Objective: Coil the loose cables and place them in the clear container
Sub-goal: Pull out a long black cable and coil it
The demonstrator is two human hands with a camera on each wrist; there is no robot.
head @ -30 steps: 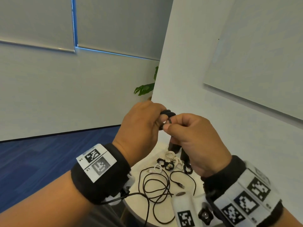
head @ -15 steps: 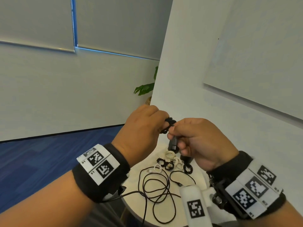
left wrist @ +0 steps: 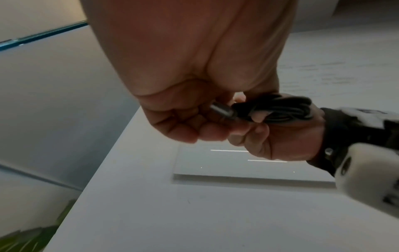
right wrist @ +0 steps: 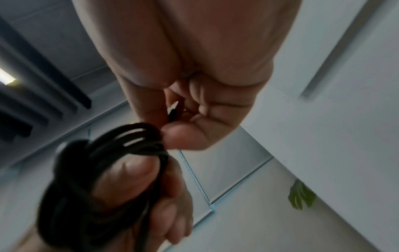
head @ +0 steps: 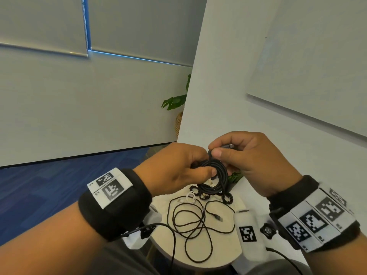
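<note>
Now the left hand [head: 174, 167] is gripping the coil [head: 215, 178] mid-air above the table [head: 224, 255], while the right hand [head: 252, 161], at the coil's twelve o'clock, is pinching its plug [head: 226, 146]; the container is not showing.

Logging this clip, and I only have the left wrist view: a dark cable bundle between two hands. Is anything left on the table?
Observer: Yes, a loose black cable lies tangled on the round table.
Operator: Which hand has the plug end?
Observer: The right hand pinches the plug; the left hand grips the coiled cable.
Operator: Is the clear container in sight?
Observer: Not in any view.
</note>
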